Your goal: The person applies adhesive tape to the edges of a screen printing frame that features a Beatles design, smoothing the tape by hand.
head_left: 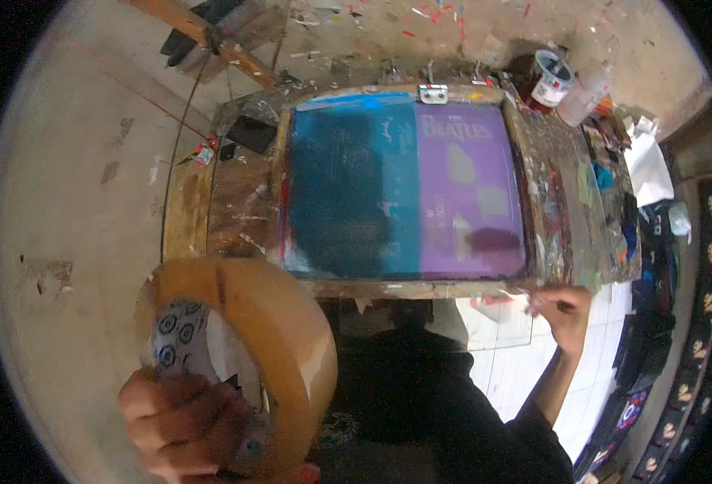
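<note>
you look down from your head through a wide fisheye lens, the view upright and facing the tabletop [243, 211], its straight edges bowing toward a dark round rim. your left hand [182, 423] is close to the lens, your right hand [564, 316] farther off.

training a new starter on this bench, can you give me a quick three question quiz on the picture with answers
1. What is in the left hand?
2. True or false: the bottle stands to the left of the cup in the picture.
3. Which corner of the screen is the right hand nearest?
a) far left
b) near left
c) near right

Key
1. A roll of tape.
2. False; the bottle is to the right of the cup.
3. c
</note>
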The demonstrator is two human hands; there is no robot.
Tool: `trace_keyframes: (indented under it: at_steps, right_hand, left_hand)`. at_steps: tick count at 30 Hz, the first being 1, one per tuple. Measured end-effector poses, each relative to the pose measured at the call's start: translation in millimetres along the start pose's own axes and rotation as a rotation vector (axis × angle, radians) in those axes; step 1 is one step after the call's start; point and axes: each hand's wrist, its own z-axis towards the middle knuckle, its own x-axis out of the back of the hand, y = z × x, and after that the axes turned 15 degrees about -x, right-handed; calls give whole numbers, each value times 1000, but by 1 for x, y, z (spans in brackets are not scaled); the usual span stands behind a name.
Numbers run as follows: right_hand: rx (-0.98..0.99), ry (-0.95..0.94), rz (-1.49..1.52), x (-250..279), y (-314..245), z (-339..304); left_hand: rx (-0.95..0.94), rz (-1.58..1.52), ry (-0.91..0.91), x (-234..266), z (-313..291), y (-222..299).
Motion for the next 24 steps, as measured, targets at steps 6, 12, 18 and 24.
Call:
trace_keyframes:
  at_steps: [6, 12, 18, 24]
  right_hand:
    - [-54, -86, -501, -8, -48, 7]
    - [162, -123, -637, -27, -73, 23]
    - [288, -143, -698, -45, -80, 34]
    - [285, -280, -660, -69, -79, 48]
  left_hand:
    - [360, 77, -159, -137, -76, -55]
    - [393, 176, -164, -291, -202, -97]
    - [755, 49, -176, -304, -181, -73]
    - [598, -1072, 81, -257, -98, -32]
